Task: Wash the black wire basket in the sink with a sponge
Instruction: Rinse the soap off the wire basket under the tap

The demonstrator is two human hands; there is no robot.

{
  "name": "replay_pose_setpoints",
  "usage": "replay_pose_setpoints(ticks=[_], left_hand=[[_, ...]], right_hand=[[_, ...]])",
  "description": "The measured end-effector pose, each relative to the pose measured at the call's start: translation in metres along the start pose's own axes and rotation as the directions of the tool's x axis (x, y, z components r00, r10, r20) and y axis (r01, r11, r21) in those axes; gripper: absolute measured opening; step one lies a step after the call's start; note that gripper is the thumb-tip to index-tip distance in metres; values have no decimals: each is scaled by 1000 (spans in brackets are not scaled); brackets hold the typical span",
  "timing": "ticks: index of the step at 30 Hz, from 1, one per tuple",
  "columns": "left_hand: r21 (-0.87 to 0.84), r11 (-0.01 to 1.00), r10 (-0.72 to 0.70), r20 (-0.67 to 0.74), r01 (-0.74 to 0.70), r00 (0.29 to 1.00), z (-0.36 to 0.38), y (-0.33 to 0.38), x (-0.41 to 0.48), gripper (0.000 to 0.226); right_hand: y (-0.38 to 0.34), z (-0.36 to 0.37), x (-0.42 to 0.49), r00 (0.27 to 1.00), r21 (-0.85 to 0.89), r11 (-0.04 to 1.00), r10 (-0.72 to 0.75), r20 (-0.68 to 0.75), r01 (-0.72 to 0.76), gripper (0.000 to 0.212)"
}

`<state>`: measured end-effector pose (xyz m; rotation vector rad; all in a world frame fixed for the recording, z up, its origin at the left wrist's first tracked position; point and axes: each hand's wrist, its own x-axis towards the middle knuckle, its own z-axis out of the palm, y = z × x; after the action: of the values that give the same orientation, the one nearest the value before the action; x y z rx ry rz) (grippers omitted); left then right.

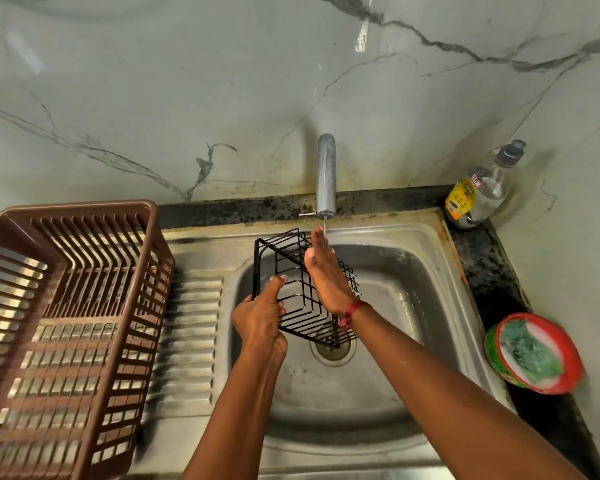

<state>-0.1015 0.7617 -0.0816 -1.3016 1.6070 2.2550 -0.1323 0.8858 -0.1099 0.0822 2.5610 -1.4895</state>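
Observation:
The black wire basket (293, 292) hangs tilted over the steel sink (388, 341), above the drain. My left hand (262, 315) grips its near left edge, thumb on the rim. My right hand (326, 271) lies flat against the basket's upper side, fingers straight and reaching under the tap (326, 174), where a thin stream of water falls on them. No sponge is in either hand. A green scrub sponge (530, 355) rests in a red-rimmed round tub (568, 344) on the counter at the right.
A brown plastic dish rack (66, 327) fills the ribbed drainboard on the left. A clear soap bottle (478, 188) with a yellow label stands in the back right corner. The dark stone counter (489, 271) runs along the sink's right side, against the marble wall.

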Motion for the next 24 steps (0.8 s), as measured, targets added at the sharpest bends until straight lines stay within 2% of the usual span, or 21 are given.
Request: replay_pose_setpoints(ticks=[3, 6, 9, 11, 14, 16, 17, 19, 21, 24], left_hand=[[-19, 999, -27, -10, 26, 1000, -1, 0, 1, 37], [-18, 1000, -6, -15, 6, 1000, 0, -1, 0, 40], [-38, 999, 6, -12, -6, 1000, 4, 1, -1, 46], [-39, 999, 7, -13, -7, 1000, 4, 5, 1, 41], [-12, 1000, 3, -8, -3, 1000, 0, 13, 1, 27], [-15, 1000, 22, -7, -22, 1000, -3, 15, 2, 26], [-8, 999, 33, -7, -34, 999, -3, 15, 1, 26], [6, 999, 39, -7, -39, 999, -1, 12, 1, 25], [28, 998, 52, -29, -51, 998, 1, 7, 2, 26], [26, 998, 55, -44, -54, 998, 2, 4, 5, 28]], right_hand=[[-5, 11, -25, 992, -85, 989, -125, -11, 123, 89], [-7, 19, -44, 970, -88, 967, -243, -19, 241, 85], [-5, 16, -36, 966, -29, 967, -254, -38, 253, 81], [10, 13, -26, 988, 38, 988, -149, -47, 151, 83], [49, 6, -23, 989, 189, 971, 148, -7, -144, 77], [65, 2, -28, 966, 164, 952, 254, 56, -260, 71], [65, 3, -32, 962, 145, 951, 266, 60, -272, 73], [46, 9, -36, 984, 129, 976, 177, -6, -175, 79], [12, 19, -42, 997, 86, 996, -31, -71, 37, 86], [-24, 27, -52, 961, 3, 965, -262, -94, 263, 82]])
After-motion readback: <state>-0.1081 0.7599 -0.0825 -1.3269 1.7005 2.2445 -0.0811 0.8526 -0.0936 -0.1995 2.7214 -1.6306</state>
